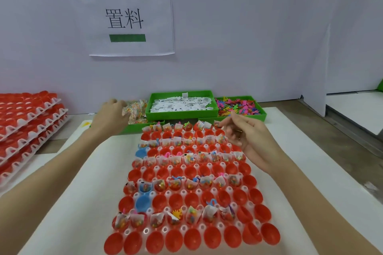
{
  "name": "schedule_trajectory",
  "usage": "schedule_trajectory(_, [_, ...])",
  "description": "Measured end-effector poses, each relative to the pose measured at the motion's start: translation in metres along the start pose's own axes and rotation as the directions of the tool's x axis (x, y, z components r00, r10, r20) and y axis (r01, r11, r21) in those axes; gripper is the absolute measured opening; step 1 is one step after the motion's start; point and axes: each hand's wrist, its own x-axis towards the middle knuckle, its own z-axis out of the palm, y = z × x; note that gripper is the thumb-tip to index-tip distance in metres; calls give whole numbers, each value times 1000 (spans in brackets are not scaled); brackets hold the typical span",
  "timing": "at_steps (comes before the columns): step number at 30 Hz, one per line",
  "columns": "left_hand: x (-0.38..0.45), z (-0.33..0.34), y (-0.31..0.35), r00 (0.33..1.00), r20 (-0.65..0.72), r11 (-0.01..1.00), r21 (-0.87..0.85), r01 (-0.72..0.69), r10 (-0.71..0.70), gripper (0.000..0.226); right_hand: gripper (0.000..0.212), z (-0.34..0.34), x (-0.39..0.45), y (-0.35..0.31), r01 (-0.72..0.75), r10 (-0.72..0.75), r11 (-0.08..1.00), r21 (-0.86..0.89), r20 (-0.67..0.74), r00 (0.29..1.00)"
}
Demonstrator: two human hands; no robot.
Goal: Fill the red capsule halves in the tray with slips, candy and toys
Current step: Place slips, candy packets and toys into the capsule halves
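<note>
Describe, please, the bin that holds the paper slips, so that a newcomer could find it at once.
Start at the white sheet with two large black characters taped to the wall, then drop down to the row of green bins at the table's far edge. The slip bin is the middle one, heaped with small white printed slips, whereas its neighbours hold clear candy packets and colourful plastic toys.

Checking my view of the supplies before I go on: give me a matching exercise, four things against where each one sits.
Things:
1. paper slips
2. toys
3. candy packets
4. spare trays

Places:
A. far left, stacked
B. middle green bin
C. right green bin
D. under the left hand

Pairs: 1-B, 2-C, 3-D, 4-A
</note>
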Motion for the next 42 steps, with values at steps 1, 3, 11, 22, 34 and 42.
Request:
schedule_trajectory(1, [6,4,-10,998,56,998,62,-18,14,42,39,-1,0,1,-6,6,1000,10,-18,1000])
schedule_trajectory(3, [13,8,-24,985,160,989,114,-90,71,41,37,-3,0,3,-17,17,1000,8,-49,999])
schedule_trajectory(11, [17,6,-23,995,41,994,48,-95,93,5,35,-8,-2,1,-17,19,999,28,-71,997])
schedule_trajectory(22, [10,0,-17,993,-75,996,40,-84,87,17,35,-7,-3,1,-33,35,999,22,-95,995])
schedule_trajectory(34, [4,3,-29,954,-298,947,-313,-79,-19,24,36,-6,-5,3,-35,36,999,11,-96,995])
schedule_trajectory(42, [-48,8,-1,929,-206,567,-824,5,-307,23,34,-8,-5,7,-12,6,998,-62,-96,995])
